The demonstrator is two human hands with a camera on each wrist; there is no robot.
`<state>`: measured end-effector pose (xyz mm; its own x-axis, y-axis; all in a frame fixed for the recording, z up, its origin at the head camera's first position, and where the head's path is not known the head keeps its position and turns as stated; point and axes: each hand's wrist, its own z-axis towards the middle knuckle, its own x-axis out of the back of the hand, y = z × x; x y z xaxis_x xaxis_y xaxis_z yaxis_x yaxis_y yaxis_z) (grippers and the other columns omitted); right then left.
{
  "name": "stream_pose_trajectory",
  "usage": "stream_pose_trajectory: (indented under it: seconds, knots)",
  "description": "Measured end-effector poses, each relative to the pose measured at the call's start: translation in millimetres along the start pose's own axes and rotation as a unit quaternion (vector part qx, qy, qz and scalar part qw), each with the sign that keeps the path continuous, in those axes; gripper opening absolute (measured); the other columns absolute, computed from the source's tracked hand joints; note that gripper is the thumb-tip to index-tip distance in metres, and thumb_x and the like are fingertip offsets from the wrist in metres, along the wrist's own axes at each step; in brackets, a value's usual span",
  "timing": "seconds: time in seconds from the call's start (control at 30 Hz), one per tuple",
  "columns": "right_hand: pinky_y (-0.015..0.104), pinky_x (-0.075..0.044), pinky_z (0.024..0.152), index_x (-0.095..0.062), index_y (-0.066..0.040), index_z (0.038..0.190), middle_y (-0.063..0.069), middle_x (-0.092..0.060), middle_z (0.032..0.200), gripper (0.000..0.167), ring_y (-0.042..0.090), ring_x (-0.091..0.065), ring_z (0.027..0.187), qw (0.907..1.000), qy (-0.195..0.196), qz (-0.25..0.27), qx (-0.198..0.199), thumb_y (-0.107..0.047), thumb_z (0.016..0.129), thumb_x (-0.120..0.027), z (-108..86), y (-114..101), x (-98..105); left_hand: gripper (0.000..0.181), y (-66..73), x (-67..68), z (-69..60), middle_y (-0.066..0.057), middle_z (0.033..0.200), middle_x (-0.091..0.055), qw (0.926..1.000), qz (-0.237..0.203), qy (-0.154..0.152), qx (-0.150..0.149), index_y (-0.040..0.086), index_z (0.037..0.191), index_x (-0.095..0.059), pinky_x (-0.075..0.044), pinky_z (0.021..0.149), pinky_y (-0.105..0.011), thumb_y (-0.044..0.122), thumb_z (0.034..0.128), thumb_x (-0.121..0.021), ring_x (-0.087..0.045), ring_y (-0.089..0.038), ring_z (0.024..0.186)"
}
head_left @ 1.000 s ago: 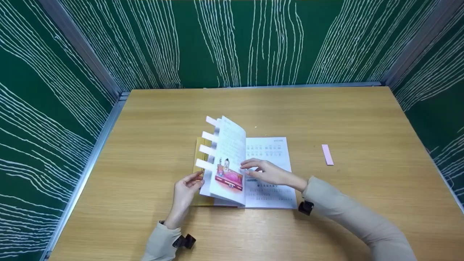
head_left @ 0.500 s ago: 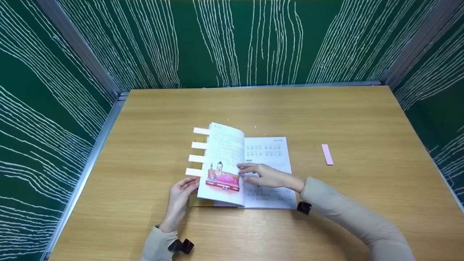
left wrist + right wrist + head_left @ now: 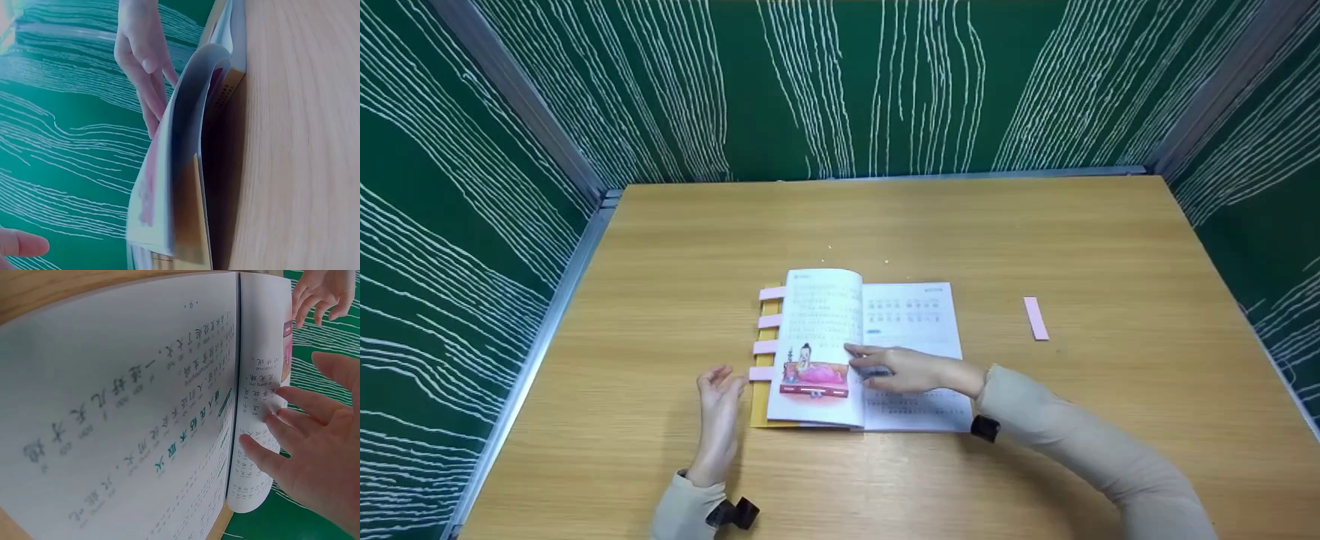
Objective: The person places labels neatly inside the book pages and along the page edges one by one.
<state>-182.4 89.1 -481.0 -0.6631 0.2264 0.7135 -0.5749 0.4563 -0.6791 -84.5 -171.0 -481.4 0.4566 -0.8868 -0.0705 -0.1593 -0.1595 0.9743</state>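
Note:
An open book [image 3: 817, 307] lies on the table, its left page with a pink illustration arching up from the spine. Several pink paper tabs [image 3: 766, 346] stick out past that page's left edge, over the yellow cover [image 3: 760, 409]. My left hand [image 3: 717, 420] is just left of the lowest tab, fingers loosely bent and nothing seen in them. With extended fingers my right hand [image 3: 911, 370] touches the left page near the spine, its wrist above the right page. In the right wrist view the right hand [image 3: 320, 433] has its fingertips on the printed page.
A loose pink strip [image 3: 1036, 319] lies on the wooden table [image 3: 1080, 247] to the right of the book. Tiny pale specks lie above the book. Green walls [image 3: 780, 82] with white lines surround the table's back and sides.
The raised left pages have swung down leftwards and now lie flatter, with their tabs. My left hand has let go of the page edge and moved slightly left. The right hand has barely shifted.

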Motion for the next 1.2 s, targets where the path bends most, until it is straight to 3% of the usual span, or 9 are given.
stream_pose_trajectory:
  seconds: [0.1, 0.2, 0.3, 0.37, 0.57, 0.77, 0.9, 1.07, 1.2]
  knots:
    - [0.039, -0.025, 0.104, -0.040, 0.000, 0.131, 0.007, -0.022, 0.145, 0.045, 0.025, -0.025, 0.129, 0.9999, -0.010, -0.006, -0.002, -0.019, 0.091, -0.047, 0.8, -1.8, -0.6, 0.049, 2.1, -3.1, -2.1, -0.026, 0.131, -0.022, 0.9992, 0.032, -0.013, -0.018, -0.009, 0.124, -0.020, -0.024, 0.102, -0.045, -0.001, 0.0834, -0.048, -0.024, -0.039, 0.123]
    - [0.038, -0.025, 0.104, -0.038, 0.000, 0.132, 0.007, -0.020, 0.146, 0.046, 0.024, -0.025, 0.130, 0.9998, -0.020, -0.008, -0.006, -0.018, 0.090, -0.047, 1.3, -3.1, -1.2, 0.051, 0.9, -8.9, -2.1, -0.029, 0.133, -0.021, 0.9953, 0.070, -0.046, -0.049, -0.011, 0.125, -0.021, -0.021, 0.103, -0.049, -0.003, 0.0830, -0.049, -0.020, -0.043, 0.125]
    - [0.038, -0.025, 0.104, -0.036, 0.001, 0.133, 0.008, -0.019, 0.146, 0.048, 0.024, -0.024, 0.130, 0.9995, -0.029, -0.011, -0.005, -0.018, 0.090, -0.047, 1.8, -3.5, -1.8, 0.051, -1.2, -16.9, -1.0, -0.030, 0.133, -0.025, 0.9833, 0.136, -0.087, -0.084, -0.010, 0.125, -0.026, -0.020, 0.103, -0.050, -0.002, 0.0824, -0.052, -0.022, -0.044, 0.125]
    - [0.038, -0.024, 0.104, -0.036, 0.001, 0.133, 0.009, -0.019, 0.146, 0.048, 0.024, -0.023, 0.130, 0.9994, -0.031, -0.014, -0.002, -0.018, 0.090, -0.047, 2.0, -3.6, -2.1, 0.050, -2.0, -22.7, -0.8, -0.028, 0.132, -0.028, 0.9697, 0.188, -0.112, -0.108, -0.008, 0.124, -0.030, -0.020, 0.103, -0.051, 0.002, 0.0826, -0.055, -0.024, -0.043, 0.125]
    - [0.038, -0.022, 0.105, -0.034, 0.001, 0.134, 0.010, -0.018, 0.146, 0.051, 0.025, -0.020, 0.131, 0.9992, -0.035, -0.021, 0.004, -0.019, 0.089, -0.048, 2.9, -3.4, -3.1, 0.046, -4.6, -34.9, 1.6, -0.025, 0.135, -0.027, 0.9120, 0.315, -0.186, -0.186, -0.004, 0.123, -0.037, -0.021, 0.102, -0.051, 0.005, 0.0816, -0.056, -0.024, -0.040, 0.126]
    - [0.039, -0.020, 0.105, -0.032, 0.003, 0.134, 0.012, -0.018, 0.146, 0.052, 0.026, -0.019, 0.132, 0.9989, -0.039, -0.022, 0.012, -0.018, 0.089, -0.048, 4.2, -2.4, -5.2, 0.053, -6.0, -43.7, 9.4, -0.025, 0.141, -0.019, 0.8479, 0.418, -0.257, -0.200, -0.004, 0.130, -0.032, -0.018, 0.104, -0.049, 0.009, 0.0838, -0.056, -0.017, -0.038, 0.129]
    - [0.039, -0.020, 0.106, -0.031, 0.003, 0.134, 0.012, -0.018, 0.146, 0.052, 0.025, -0.019, 0.132, 0.9988, -0.039, -0.025, 0.016, -0.018, 0.089, -0.048, 4.3, -2.3, -5.7, 0.062, -6.2, -48.2, 15.5, -0.025, 0.143, -0.014, 0.8011, 0.478, -0.291, -0.213, -0.006, 0.134, -0.026, -0.014, 0.106, -0.045, 0.013, 0.0837, -0.057, -0.014, -0.036, 0.131]
    - [0.040, -0.019, 0.106, -0.032, 0.005, 0.133, 0.013, -0.018, 0.145, 0.052, 0.026, -0.018, 0.132, 0.9987, -0.037, -0.025, 0.022, -0.017, 0.089, -0.048, 3.2, -2.4, -4.8, 0.069, -8.1, -50.9, 24.2, -0.024, 0.144, -0.012, 0.7389, 0.533, -0.325, -0.254, -0.007, 0.136, -0.022, -0.014, 0.106, -0.044, 0.019, 0.0838, -0.059, -0.014, -0.035, 0.131]
    - [0.040, -0.019, 0.106, -0.032, 0.006, 0.133, 0.014, -0.019, 0.145, 0.052, 0.027, -0.018, 0.132, 0.9985, -0.037, -0.031, 0.025, -0.017, 0.089, -0.049, 2.9, -2.8, -4.5, 0.072, -10.3, -52.5, 31.7, -0.019, 0.146, -0.008, 0.7100, 0.552, -0.352, -0.258, -0.003, 0.138, -0.019, -0.012, 0.107, -0.041, 0.029, 0.0857, -0.056, -0.010, -0.031, 0.133]
